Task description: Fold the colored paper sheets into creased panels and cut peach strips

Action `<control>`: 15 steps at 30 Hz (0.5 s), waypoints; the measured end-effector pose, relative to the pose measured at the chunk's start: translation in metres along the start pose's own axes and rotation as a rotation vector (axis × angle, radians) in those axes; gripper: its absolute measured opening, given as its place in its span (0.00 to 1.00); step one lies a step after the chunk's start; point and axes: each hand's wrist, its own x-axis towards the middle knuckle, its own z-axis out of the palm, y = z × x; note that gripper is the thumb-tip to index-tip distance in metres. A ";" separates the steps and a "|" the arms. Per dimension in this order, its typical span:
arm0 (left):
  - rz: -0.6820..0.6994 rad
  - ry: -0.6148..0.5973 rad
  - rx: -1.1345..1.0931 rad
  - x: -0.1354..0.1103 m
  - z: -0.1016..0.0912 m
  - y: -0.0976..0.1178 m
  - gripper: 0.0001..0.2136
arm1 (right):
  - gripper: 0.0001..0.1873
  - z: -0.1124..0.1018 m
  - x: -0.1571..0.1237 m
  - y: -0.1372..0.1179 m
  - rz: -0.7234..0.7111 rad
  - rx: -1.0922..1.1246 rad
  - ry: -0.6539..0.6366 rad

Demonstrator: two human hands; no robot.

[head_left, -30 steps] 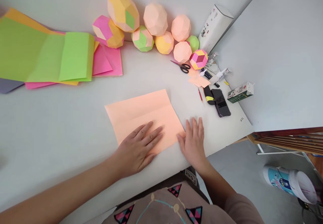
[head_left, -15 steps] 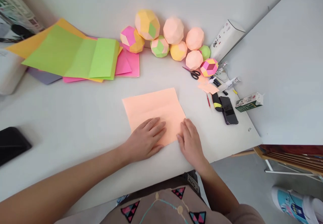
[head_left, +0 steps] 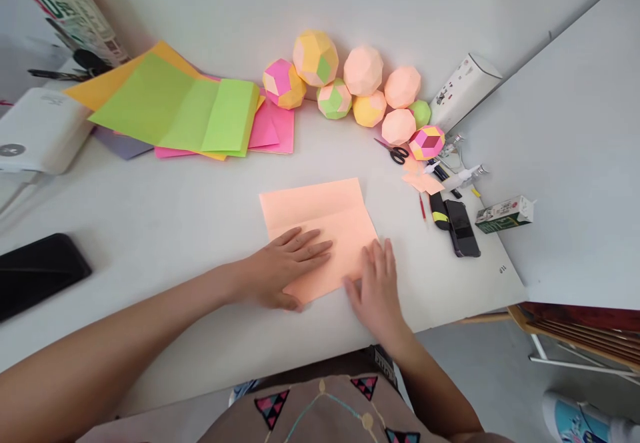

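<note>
A sheet of peach paper (head_left: pixel 330 210) lies on the white table in front of me, with a crease running across its upper part. My left hand (head_left: pixel 285 266) rests flat over its left half, fingers spread and pointing right, thumb near the lower edge. At the sheet's lower right corner is my right hand (head_left: pixel 375 286), its fingers stretched out and apart, touching or just over the edge there. Neither hand grips anything. Part of the left edge is hidden under my left hand.
Behind the sheet stand several faceted paper balls (head_left: pixel 363 71). Coloured paper sheets (head_left: pixel 165 106) lie back left, near a white device (head_left: pixel 45 130). To the right are scissors (head_left: pixel 399 154), a phone (head_left: pixel 463 228), a carton (head_left: pixel 505 214) and a white cylinder (head_left: pixel 463 93). A black object (head_left: pixel 43 273) lies left.
My left hand has slid left across the paper and its fingers have spread. My right hand has opened out at the right corner. The whole view has shifted slightly.
</note>
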 end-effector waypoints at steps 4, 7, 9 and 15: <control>-0.006 -0.024 -0.011 0.000 0.000 -0.001 0.43 | 0.37 0.000 0.000 -0.047 -0.132 0.043 -0.094; -0.002 -0.009 -0.019 0.000 0.000 -0.001 0.44 | 0.38 0.001 0.001 -0.062 -0.136 0.041 -0.116; 0.002 0.005 -0.028 0.000 0.001 -0.002 0.45 | 0.39 0.002 0.001 -0.059 -0.118 0.034 -0.107; 0.031 0.032 -0.051 -0.002 0.003 -0.003 0.47 | 0.36 0.003 -0.001 0.004 0.039 0.014 -0.021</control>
